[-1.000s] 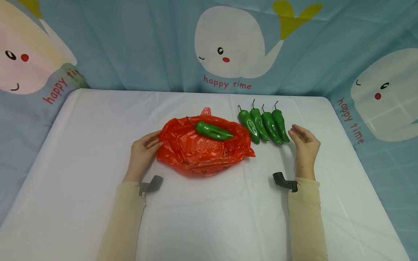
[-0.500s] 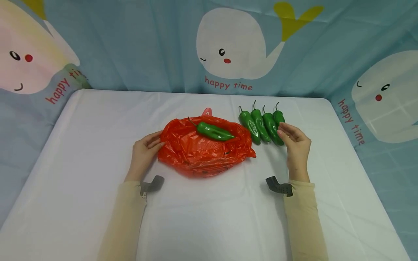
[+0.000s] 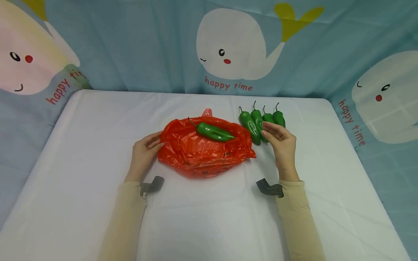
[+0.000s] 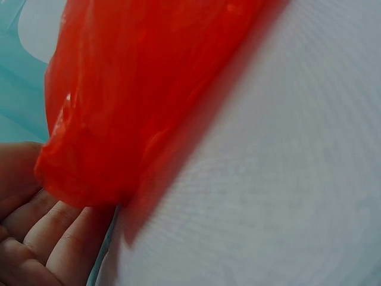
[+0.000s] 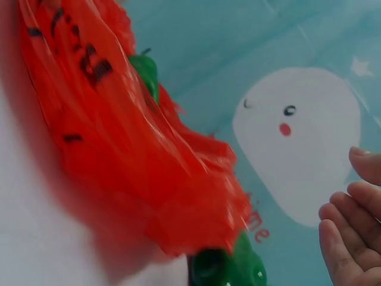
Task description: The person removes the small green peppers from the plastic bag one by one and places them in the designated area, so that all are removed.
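Note:
A red plastic bag (image 3: pixel 196 152) lies spread on the white table, its mouth gathered open. My left hand (image 3: pixel 145 152) holds its left edge; in the left wrist view, fingers (image 4: pixel 65 241) sit against the bag's crumpled corner. One glossy green chili pepper (image 3: pixel 215 131) rests on the bag, stem to the upper left. Several more green peppers (image 3: pixel 249 127) lie side by side to its right, stems away from me. Over that row hovers my right hand (image 3: pixel 282 146), fingers loosely bent and holding nothing, partly hiding the peppers. In the right wrist view, that hand appears at the right edge, palm bare.
A white cloth covers the table (image 3: pixel 209 217). Behind it and at both sides hangs a blue curtain (image 3: pixel 137 47) with whale prints. Each wrist carries a dark camera mount (image 3: pixel 269 187). The bag's handle loop (image 3: pixel 207 112) sticks up at the back.
My right hand has moved left, from beside the rightmost pepper to above the middle of the row. The left hand stays at the bag's edge, and the peppers lie as before.

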Demonstrator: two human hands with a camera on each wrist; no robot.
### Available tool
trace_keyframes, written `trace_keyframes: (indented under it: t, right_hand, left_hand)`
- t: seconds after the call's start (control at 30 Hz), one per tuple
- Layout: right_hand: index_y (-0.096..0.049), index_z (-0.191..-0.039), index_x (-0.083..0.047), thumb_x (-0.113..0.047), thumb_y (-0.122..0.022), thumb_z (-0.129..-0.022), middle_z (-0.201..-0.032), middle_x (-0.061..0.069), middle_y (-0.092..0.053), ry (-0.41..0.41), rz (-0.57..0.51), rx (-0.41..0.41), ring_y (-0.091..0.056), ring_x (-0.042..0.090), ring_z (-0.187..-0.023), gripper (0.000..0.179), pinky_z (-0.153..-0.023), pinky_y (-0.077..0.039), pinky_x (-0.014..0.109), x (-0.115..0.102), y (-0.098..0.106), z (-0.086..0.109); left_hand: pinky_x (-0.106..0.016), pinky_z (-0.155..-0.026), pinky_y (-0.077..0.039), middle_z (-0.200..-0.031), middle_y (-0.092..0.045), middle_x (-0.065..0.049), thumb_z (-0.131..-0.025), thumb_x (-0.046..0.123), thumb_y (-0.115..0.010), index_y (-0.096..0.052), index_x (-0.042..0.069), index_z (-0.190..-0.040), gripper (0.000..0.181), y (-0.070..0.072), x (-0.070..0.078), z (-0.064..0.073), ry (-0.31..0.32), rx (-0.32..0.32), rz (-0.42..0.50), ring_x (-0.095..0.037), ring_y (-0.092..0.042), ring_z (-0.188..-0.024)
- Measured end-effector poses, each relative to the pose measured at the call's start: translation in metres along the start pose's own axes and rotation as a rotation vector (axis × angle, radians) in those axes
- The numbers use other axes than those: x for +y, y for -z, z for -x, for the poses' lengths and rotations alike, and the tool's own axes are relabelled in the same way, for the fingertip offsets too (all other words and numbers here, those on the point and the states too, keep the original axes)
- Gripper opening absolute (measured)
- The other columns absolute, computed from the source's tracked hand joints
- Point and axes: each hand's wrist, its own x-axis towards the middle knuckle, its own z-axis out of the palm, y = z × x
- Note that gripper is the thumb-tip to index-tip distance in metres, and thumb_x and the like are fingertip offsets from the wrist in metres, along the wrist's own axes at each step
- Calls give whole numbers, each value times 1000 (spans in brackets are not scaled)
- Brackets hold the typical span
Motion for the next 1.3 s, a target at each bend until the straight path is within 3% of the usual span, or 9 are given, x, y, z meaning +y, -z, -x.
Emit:
trace_keyframes:
  t: [0.27, 0.77, 0.97, 1.3]
  right_hand:
    - [-65, -112, 7, 1, -70, -82, -108, 10, -68, 3, 65, -77, -64, 18, -99, 31, -85, -53, 23, 0, -18, 3]
    - [-62, -115, 8, 3, -68, -84, -118, 22, -61, -48, 20, -291, -57, 40, -108, 33, -90, -52, 28, -6, -64, 2]
    - [-62, -114, 9, 4, -68, -83, -117, 23, -61, -48, 49, -338, -60, 30, -108, 32, -91, -51, 28, -7, -80, 0]
    - [-63, -115, 6, -1, -69, -84, -117, 21, -62, -139, 148, -399, -61, 29, -107, 33, -91, -51, 29, 5, -94, -5]
  left_hand:
    - [-18, -89, -47, -130, -56, -12, -91, 13, -64, -55, 6, -133, 44, -2, -3, -1, -28, 2, 10, -23, -58, -115]
    - [-16, -88, -48, -131, -56, -12, -91, 11, -64, -55, 6, -133, 43, 0, -2, -2, -24, -1, 18, -23, -58, -115]
    - [-17, -87, -48, -131, -56, -12, -90, 11, -64, -55, 6, -132, 43, 0, -3, -2, -22, 3, 20, -23, -58, -114]
    - [-17, -87, -48, -130, -56, -14, -90, 9, -64, -56, 5, -131, 43, 0, -2, 0, -22, 8, 26, -24, -58, -114]
